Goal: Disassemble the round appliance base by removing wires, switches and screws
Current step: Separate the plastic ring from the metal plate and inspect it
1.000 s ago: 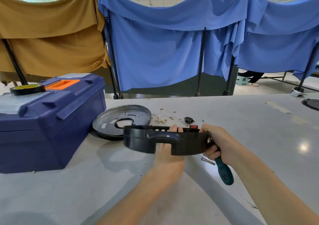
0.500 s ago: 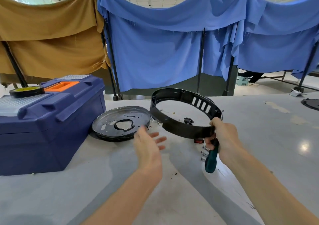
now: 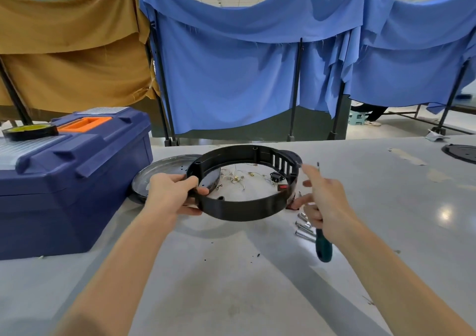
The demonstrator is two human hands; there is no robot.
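One black ring (image 3: pixel 242 208), one metal plate (image 3: pixel 164 170), one toolbox (image 3: pixel 64 181), one screwdriver (image 3: pixel 324 249), four screws (image 3: pixel 305 228).

My bare forearms reach forward from the lower corners and draw a little closer toward the hands. My left hand (image 3: pixel 172 194) has its back turned up and grips the left side of the ring (image 3: pixel 244 208), thumb hooked over the top edge and fingers curled beneath the outer wall. My right hand (image 3: pixel 327 201) is just beside the ring's right side, its back toward me. Its lower fingers wrap the screwdriver (image 3: pixel 323 248), handle pointing down at me and tip showing above the knuckles. The index finger stretches forward, free. The thumb reaches to the ring's near right wall; I cannot tell whether it touches.
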